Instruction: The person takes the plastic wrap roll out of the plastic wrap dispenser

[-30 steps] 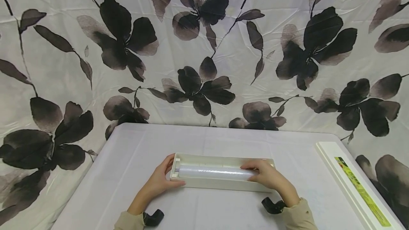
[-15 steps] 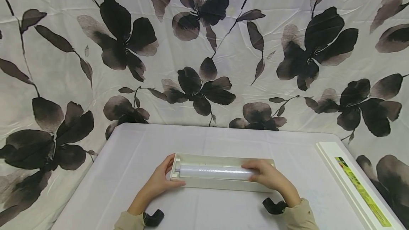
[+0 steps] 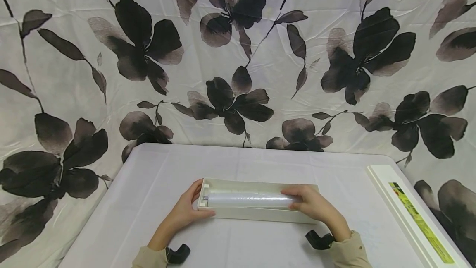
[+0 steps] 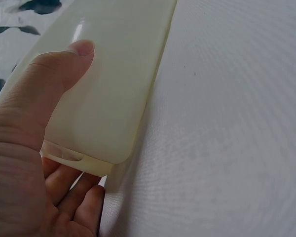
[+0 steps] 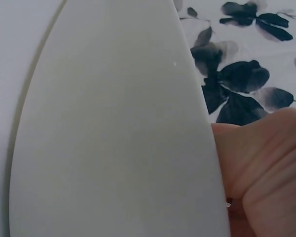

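Note:
A long cream plastic box (image 3: pixel 256 215) lies across the white table, open at the top. A roll of clear film (image 3: pixel 245 200) lies lengthwise inside it. My left hand (image 3: pixel 191 206) grips the box's left end, thumb on the front wall and fingers round the end. In the left wrist view the thumb (image 4: pixel 49 84) presses on the box wall (image 4: pixel 118 74). My right hand (image 3: pixel 303 202) curls over the right end of the roll, hiding it. The right wrist view shows only the box wall (image 5: pixel 113 138) and part of that hand (image 5: pixel 261 168).
A long white lid (image 3: pixel 405 212) with a green label lies along the table's right edge. The table (image 3: pixel 238 162) is backed and flanked by a white cloth with dark flowers. Black wrist mounts (image 3: pixel 177 254) sit near the front edge.
The roll has shifted very slightly inside the box under the right hand. The left hand and the box have stayed where they were.

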The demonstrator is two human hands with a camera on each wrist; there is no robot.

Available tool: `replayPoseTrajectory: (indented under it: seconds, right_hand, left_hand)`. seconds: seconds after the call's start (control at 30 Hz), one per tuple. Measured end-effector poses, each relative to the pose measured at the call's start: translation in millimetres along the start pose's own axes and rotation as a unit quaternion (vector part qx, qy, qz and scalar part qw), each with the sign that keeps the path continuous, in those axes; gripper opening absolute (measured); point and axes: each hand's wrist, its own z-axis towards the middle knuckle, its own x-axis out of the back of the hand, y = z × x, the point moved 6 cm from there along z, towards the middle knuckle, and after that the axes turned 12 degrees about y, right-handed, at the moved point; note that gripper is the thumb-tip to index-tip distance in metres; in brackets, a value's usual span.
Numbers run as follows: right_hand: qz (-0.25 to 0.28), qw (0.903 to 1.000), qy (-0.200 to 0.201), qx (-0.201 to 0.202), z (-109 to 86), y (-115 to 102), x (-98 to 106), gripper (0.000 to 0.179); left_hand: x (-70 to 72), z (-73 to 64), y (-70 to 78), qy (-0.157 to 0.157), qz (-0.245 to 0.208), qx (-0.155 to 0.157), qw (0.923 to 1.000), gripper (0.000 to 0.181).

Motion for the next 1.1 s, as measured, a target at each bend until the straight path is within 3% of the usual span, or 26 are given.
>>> replayPoseTrajectory:
  seconds: [0.2, 0.4, 1.1]
  right_hand:
    - [-0.003, 1.0000, 0.006, 0.002, -0.7, -2.1, 3.4, 0.040]
    - [-0.003, 0.9999, 0.006, -0.008, -1.5, -1.0, 4.5, 0.042]
    - [0.007, 0.9994, 0.030, 0.014, -0.8, -3.6, 10.6, 0.045]
  left_hand:
    - [0.1, 0.4, -0.6, 0.000, -0.007, -0.014, 0.9999, 0.099]
    - [-0.8, 0.5, -1.8, -0.001, -0.008, -0.008, 0.9999, 0.101]
    - [1.2, 2.3, 0.2, -0.005, -0.005, -0.018, 0.9998, 0.099]
